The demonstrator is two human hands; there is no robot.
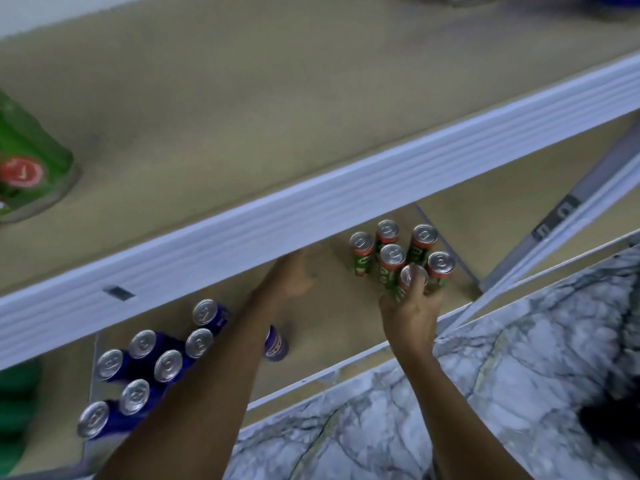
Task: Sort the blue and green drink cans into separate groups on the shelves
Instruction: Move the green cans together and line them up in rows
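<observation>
- Right hand (414, 306): fingers closed around one green can (412, 277), upright, long axis vertical, gripped about its upper body on the lower shelf (346, 341).
- Green group (398, 251): six more cans standing upright, directly beyond the grip and touching or just beside the held can; the held can sat at the group's near edge.
- Left hand (294, 275): reached under the white rail (311, 216), fingertips hidden by it; whether it was open or holding anything could not be told. No can visible in it.
- Lone blue can (275, 344): upright, just beside the left forearm, nearer the left hand than the right, well apart from the green group.
- Blue group (149, 362): seven upright cans, far to the left of both grips.
- Judgement: the held can probably needed only settling and release; the lone blue can lay leftward for the left hand.
</observation>
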